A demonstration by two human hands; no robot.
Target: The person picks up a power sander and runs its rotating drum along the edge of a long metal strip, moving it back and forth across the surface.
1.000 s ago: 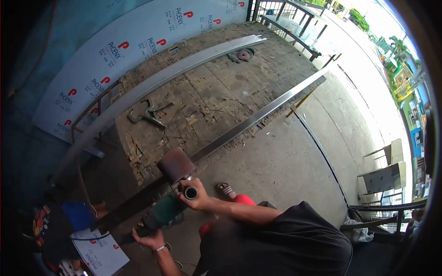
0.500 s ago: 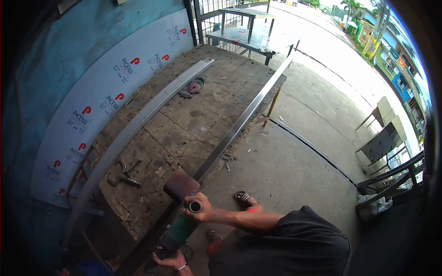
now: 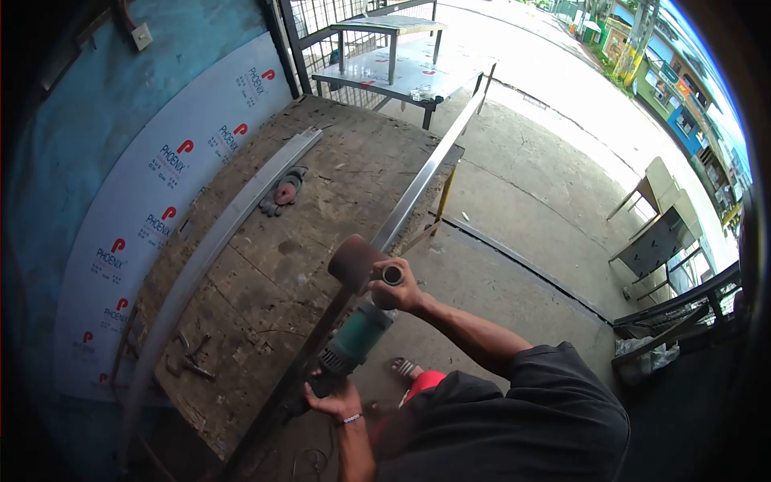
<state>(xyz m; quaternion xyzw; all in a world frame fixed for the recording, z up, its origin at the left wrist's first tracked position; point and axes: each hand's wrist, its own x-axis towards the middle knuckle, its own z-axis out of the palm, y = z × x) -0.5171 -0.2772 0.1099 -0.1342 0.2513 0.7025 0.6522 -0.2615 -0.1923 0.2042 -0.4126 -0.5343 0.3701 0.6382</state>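
My right hand [image 3: 399, 283] is closed around the front tube handle of a green-bodied drum sander [image 3: 360, 331]. Its reddish-brown drum [image 3: 353, 259] rests on or just over a long, shiny square metal tube [image 3: 426, 175]. Lower down, my left hand [image 3: 336, 399], with a bracelet at the wrist, grips the sander's dark rear end; part of its fingers is hidden. The tube runs along the near edge of a worn wooden table [image 3: 321, 201] and extends past both ends.
A second metal length [image 3: 241, 199] lies across the table, beside a grey glove with a pink roll [image 3: 284, 194]. A metal hand tool [image 3: 191, 360] lies at the lower left. Printed sheeting [image 3: 181, 173] leans on the wall. A metal cabinet [image 3: 654, 241] stands right; a cord [image 3: 312, 459] trails below.
Both hands have moved the sander along the tube toward its far end. The head view has shifted, so the table appears farther left.
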